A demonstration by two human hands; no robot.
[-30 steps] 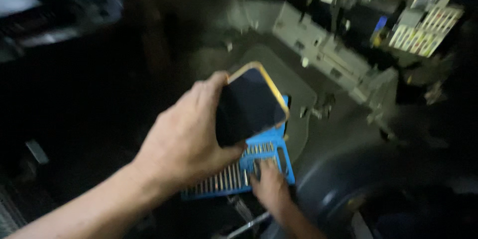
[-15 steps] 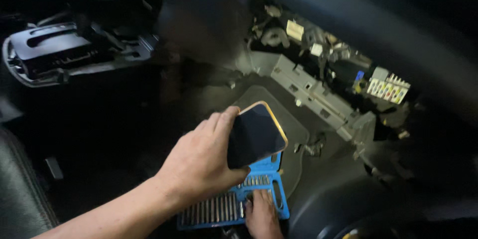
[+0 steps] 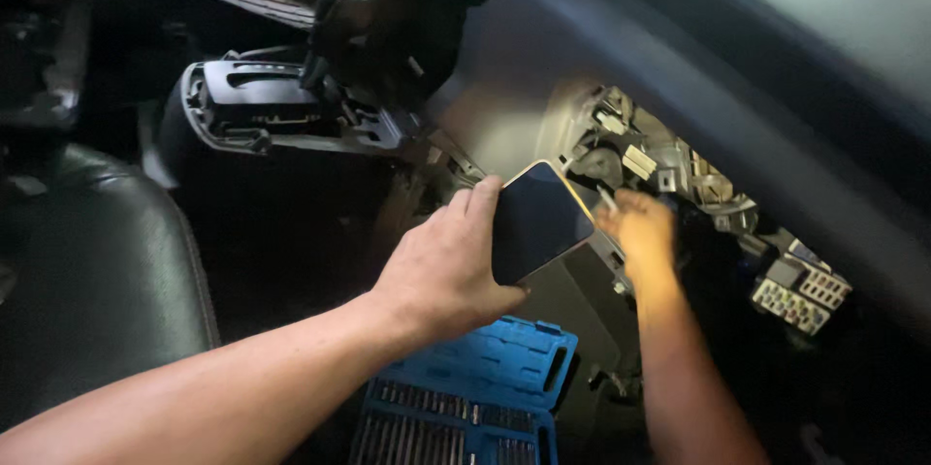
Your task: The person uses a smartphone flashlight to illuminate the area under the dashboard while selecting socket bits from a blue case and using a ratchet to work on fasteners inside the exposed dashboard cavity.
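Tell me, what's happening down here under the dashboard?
A person is working in the footwell of a car, under an opened-up dashboard. The left hand holds a phone up, its light apparently falling on the exposed parts. The right hand reaches into the lit opening with a thin metal tool in its fingers. A blue tool case lies open on the floor below, full of bits. The gear lever and the black seat are off to the left.
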